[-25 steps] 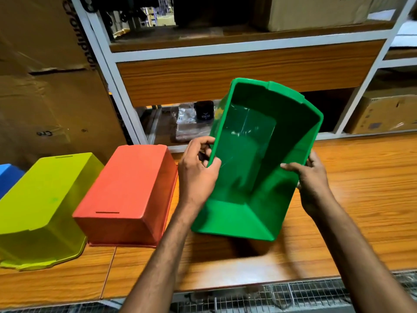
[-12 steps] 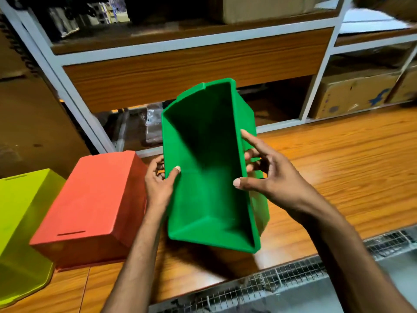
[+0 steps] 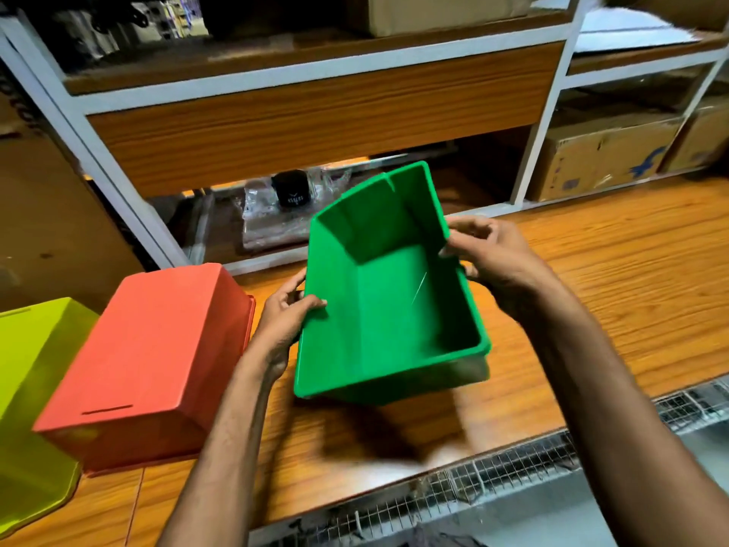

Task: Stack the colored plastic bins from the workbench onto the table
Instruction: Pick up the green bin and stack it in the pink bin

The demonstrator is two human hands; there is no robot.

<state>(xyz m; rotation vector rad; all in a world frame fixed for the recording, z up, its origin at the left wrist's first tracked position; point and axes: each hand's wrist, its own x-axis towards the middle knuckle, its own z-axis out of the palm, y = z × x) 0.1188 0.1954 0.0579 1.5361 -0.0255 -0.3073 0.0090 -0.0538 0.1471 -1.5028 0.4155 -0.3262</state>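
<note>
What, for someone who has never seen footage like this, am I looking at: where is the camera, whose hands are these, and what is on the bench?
No machine here: a person wears one camera on the head, looking down at their own bare hands. The left hand and right hand grip opposite rims of an empty green bin, held above the wooden workbench, opening upward. On it, at left, an orange-red bin and a yellow-green bin lie upside down. Behind stands shelving with cardboard boxes.
</note>
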